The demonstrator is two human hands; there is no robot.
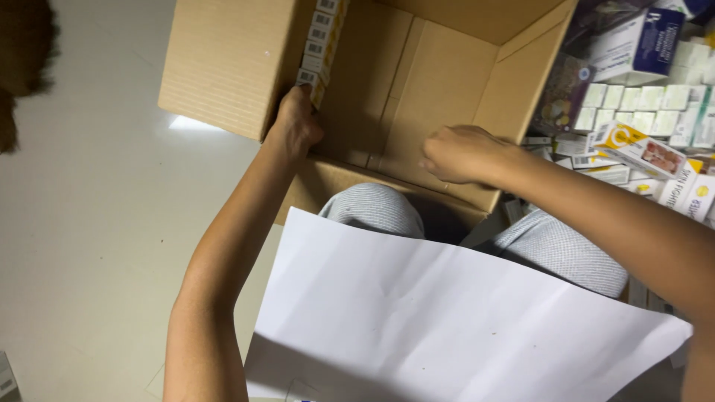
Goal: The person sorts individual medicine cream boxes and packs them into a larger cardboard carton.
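My left hand reaches into the open cardboard box at its left wall, fingers closed around the lowest of the small white-and-yellow cartons stacked in a row up that wall. My right hand hovers over the box's bare bottom near the front edge, fingers curled loosely, holding nothing that I can see. A white paper sheet lies across my lap, and more small medicine boxes are piled on the floor just beside the box's right wall.

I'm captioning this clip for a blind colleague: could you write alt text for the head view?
A person's left hand presses a row of small boxes against the inner wall of an open cardboard box, while the right hand hovers inside it. A white paper sheet lies on their lap.
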